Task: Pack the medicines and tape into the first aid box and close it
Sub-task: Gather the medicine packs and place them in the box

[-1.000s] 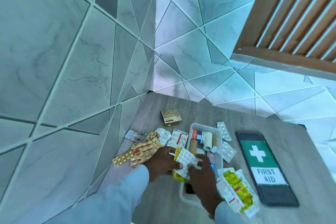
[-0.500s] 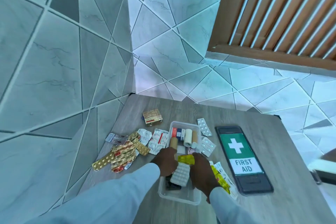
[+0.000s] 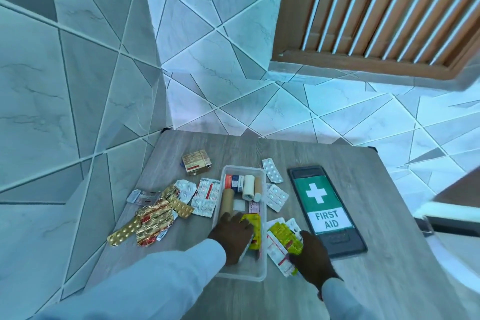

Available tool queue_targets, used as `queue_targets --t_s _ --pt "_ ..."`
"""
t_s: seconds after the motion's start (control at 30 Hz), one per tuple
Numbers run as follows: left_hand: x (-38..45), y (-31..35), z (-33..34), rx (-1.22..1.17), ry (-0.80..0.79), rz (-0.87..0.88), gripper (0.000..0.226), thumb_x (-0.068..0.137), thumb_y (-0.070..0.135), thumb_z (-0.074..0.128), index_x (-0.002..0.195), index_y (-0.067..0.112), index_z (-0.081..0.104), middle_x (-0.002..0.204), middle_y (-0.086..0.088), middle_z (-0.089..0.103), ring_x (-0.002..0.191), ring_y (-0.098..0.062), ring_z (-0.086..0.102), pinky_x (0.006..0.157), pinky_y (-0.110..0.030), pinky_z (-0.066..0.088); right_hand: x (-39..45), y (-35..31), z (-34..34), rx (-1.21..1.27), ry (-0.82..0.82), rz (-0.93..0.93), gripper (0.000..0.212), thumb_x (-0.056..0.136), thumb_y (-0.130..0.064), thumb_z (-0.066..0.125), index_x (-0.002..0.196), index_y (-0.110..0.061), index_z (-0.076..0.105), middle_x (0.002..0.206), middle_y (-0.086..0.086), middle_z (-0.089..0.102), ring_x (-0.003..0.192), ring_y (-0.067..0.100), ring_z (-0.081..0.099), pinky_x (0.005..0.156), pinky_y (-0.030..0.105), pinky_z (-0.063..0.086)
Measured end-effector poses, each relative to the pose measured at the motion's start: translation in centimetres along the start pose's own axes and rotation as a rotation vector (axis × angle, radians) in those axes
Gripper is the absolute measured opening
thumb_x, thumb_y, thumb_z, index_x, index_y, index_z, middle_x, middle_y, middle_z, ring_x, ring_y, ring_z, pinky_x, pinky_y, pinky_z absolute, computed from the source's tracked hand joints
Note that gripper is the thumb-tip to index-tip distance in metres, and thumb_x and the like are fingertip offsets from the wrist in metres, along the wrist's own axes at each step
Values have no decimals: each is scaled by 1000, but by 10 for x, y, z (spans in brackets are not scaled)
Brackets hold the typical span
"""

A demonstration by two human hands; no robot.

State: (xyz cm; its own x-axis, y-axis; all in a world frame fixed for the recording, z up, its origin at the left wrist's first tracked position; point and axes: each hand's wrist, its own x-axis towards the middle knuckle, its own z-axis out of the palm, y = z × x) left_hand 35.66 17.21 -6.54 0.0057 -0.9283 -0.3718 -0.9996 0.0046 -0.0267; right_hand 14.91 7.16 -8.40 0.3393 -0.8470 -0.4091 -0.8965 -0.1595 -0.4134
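Meanwhile left hand [image 3: 233, 235] presses strips inside the box [image 3: 262, 241] (lid [image 3: 327, 212] alongside); right hand [image 3: 313, 254] grips yellow strips [image 3: 285, 238].

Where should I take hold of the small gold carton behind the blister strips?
Pinch the gold carton across its two long side faces, coming straight down from above. It lies flat and alone on the table, sides free, well left of the clear box.

Pale light-blue long sleeves [image 3: 145, 280] on both arms, cuffs at wrists; hands bare, no rings visible.
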Motion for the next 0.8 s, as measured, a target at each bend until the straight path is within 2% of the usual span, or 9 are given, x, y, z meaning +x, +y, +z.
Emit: queue_targets --t_s 0.07,0.17,0.27,0.4,0.57,0.67,0.8 --pt "8 7 8 112 -28 -2 90 80 30 71 149 4 19 156 -18 23 148 -37 7 115 -62 13 1 11 6 -55 -20 -4 77 62 -43 77 129 -19 48 124 9 59 116 30 53 97 39 46" --pt "17 12 10 131 -21 -49 88 85 35 64 151 3 15 159 -17 18 149 -36 1 116 -62 6 4 12 9 -107 0 -24 89 64 -49 77 139 -22 36 136 10 50 124 31 47 102 41 42" --pt "29 12 7 80 40 -142 70 90 37 55 147 6 27 155 -15 29 149 -32 6 117 -58 7 12 6 7 -125 21 -49 93 67 -51 76 143 -22 31 137 8 49 126 30 46 104 43 42" --pt "48 7 4 83 63 -200 59 87 41 58 137 14 45 146 -12 46 146 -33 19 115 -55 12 21 -1 6 -181 14 -39 100 62 -60 76 142 -22 29 132 7 53 123 29 49 100 46 44" --pt "57 6 6 102 53 -245 57 86 46 60 134 18 47 141 -12 51 141 -37 28 111 -53 19 30 -8 14 -189 -36 -6 117 58 -65 76 147 -23 14 146 11 39 133 36 37 106 54 32" --pt "55 8 5 71 69 -262 58 84 46 62 133 18 47 142 -11 50 141 -36 29 111 -51 20 37 -13 17 -156 -54 13 114 56 -66 76 144 -23 18 142 9 44 132 35 39 105 54 34" --pt "46 5 1 -47 74 -275 65 82 51 63 137 22 44 147 -6 43 144 -30 22 113 -49 15 46 -15 14 -119 -104 40 95 52 -65 78 126 -25 33 130 7 53 123 33 47 100 51 38"
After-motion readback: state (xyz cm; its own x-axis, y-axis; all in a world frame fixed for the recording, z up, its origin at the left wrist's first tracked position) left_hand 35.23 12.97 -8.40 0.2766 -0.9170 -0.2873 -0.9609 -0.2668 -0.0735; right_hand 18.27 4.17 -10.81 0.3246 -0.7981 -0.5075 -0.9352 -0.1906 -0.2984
